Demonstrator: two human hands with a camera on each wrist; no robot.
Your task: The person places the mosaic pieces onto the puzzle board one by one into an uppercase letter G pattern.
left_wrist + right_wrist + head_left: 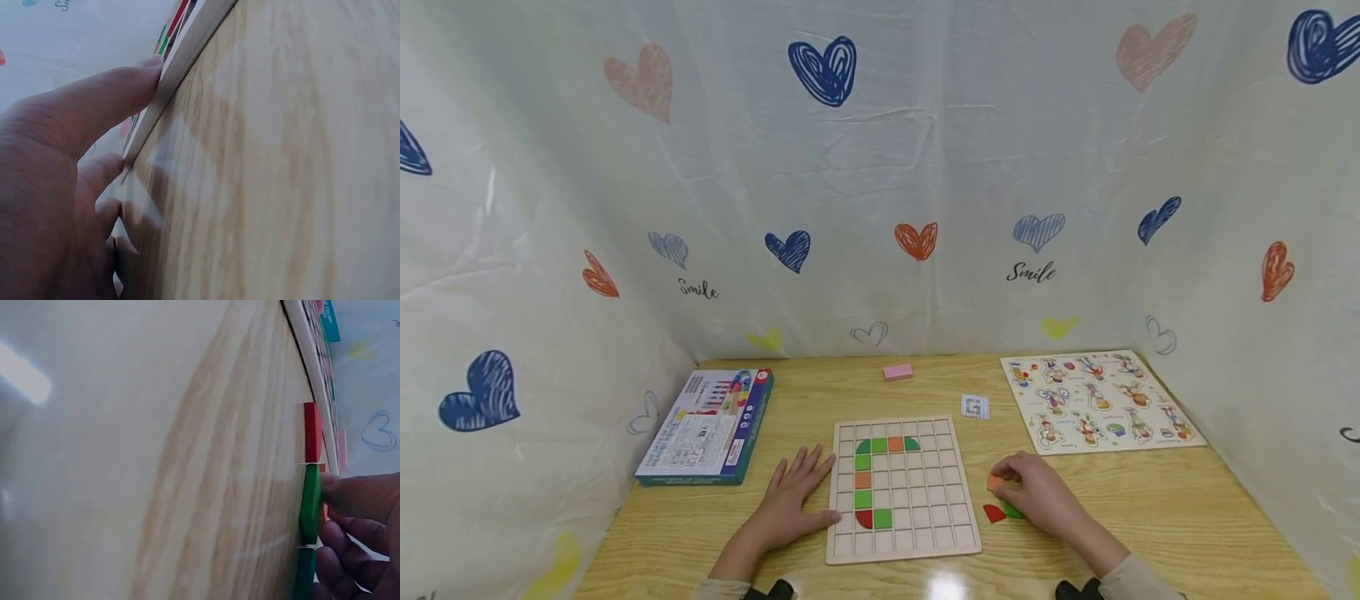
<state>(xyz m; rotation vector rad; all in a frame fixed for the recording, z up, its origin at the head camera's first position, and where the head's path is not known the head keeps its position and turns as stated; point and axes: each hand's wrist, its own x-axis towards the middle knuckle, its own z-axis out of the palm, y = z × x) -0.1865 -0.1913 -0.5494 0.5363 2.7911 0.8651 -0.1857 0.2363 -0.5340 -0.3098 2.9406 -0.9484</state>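
My right hand (pixel 1037 492) pinches an orange square tile (pixel 995 482) between thumb and fingers, right of the wooden grid board (pixel 904 552). Just below those fingers lie a red rounded tile (pixel 994 513) and a green tile (pixel 1011 509), partly covered by the hand. The right wrist view also shows a dark green tile (pixel 304 575) close under the curled fingers. With fingers spread, my left hand (pixel 787 498) rests on the table, its thumb against the board's left edge. Green, orange and red tiles sit in the grid's top row area and down its left side.
A small printed card (pixel 975 407) lies beyond the board's upper right. Farther right is a picture board (pixel 1105 404) with cartoon figures. A pink block (pixel 898 372) stands near the back edge, and a flat box (pixel 706 427) lies at the left. Heart-printed curtains surround the table (pixel 1150 517).
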